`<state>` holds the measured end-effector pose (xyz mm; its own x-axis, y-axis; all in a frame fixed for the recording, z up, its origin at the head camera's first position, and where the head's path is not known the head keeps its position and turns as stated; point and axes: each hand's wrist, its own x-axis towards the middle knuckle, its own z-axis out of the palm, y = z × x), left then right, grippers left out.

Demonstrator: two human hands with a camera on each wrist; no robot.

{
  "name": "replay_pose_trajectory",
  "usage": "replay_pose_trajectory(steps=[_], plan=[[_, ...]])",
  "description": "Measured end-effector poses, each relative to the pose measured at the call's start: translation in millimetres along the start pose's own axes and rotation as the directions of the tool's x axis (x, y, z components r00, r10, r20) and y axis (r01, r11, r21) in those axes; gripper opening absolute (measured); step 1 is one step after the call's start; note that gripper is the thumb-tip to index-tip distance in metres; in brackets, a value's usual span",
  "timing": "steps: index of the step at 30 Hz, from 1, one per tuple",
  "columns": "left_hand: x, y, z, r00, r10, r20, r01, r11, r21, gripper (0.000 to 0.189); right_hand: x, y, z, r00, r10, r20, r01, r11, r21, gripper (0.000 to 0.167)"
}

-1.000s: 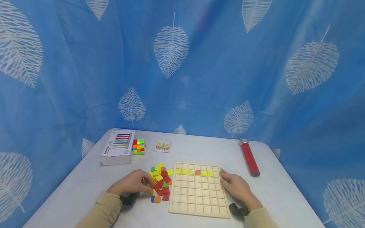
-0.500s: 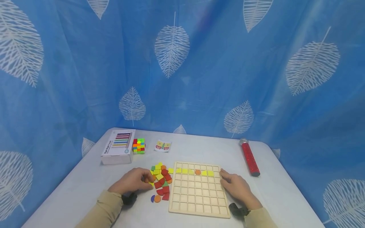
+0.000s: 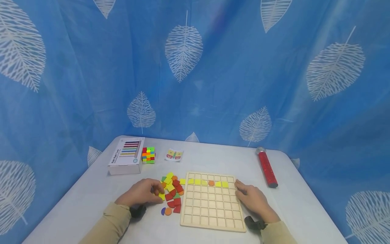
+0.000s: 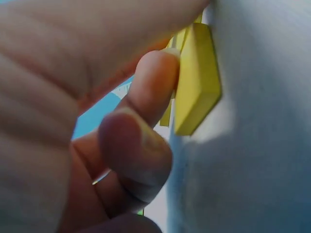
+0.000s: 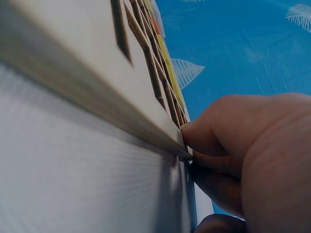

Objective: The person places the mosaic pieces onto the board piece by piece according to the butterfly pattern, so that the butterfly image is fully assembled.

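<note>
My left hand (image 3: 143, 193) is at the left side of a pile of flat coloured pieces, fingers bent around a yellow square tile (image 3: 161, 196). Up close in the left wrist view, a fingertip presses against the face of this yellow tile (image 4: 198, 82), near the white table surface. My right hand (image 3: 254, 200) grips the right edge of a wooden grid board (image 3: 213, 228), thumb on the rim and other fingers at its side. One row near the board's far edge holds several yellow pieces (image 3: 197, 182) and an orange disc (image 3: 211, 183).
Red pieces (image 3: 177, 201), an orange disc (image 3: 168, 211) and a blue half-disc (image 3: 163, 211) lie left of the board. Farther back are a white box (image 3: 125, 169), a puzzle cube (image 3: 148, 155), a butterfly picture card (image 3: 174, 155) and a red microphone (image 3: 267, 169).
My left hand has shifted slightly away from me along the pile, and its fingers now hold a yellow tile there. Some yellow tiles beside it have shifted. The right hand stays on the board's edge.
</note>
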<state>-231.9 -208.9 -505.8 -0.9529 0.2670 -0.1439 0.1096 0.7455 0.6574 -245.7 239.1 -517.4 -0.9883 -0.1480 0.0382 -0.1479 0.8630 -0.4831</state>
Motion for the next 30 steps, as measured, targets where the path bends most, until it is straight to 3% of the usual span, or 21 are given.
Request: replay_pose_trajectory(steps=[10, 18, 25, 30], plan=[[-0.5, 0.7, 1.8, 0.999, 0.029, -0.035, -0.028, 0.999, 0.031, 0.025, 0.2, 0.7, 1.1, 1.000, 0.004, 0.002, -0.004, 1.000, -0.003, 0.049], [1.3, 0.2, 2.0, 0.993, 0.107, -0.049, -0.105, 0.994, 0.031, 0.007, -0.4, 0.8, 0.8, 1.000, 0.019, 0.014, -0.019, 0.999, 0.026, 0.049], [3.7, 5.4, 6.7, 0.993, 0.035, -0.116, -0.033, 0.999, 0.018, 0.010, 0.3, -0.9, -0.4, 0.999, 0.026, 0.018, -0.027, 0.999, 0.027, 0.050], [4.8, 9.4, 8.7, 0.982, -0.024, -0.186, 0.021, 1.000, -0.019, 0.012, -0.4, -0.9, -0.3, 1.000, 0.022, 0.017, -0.023, 0.999, 0.026, 0.050]])
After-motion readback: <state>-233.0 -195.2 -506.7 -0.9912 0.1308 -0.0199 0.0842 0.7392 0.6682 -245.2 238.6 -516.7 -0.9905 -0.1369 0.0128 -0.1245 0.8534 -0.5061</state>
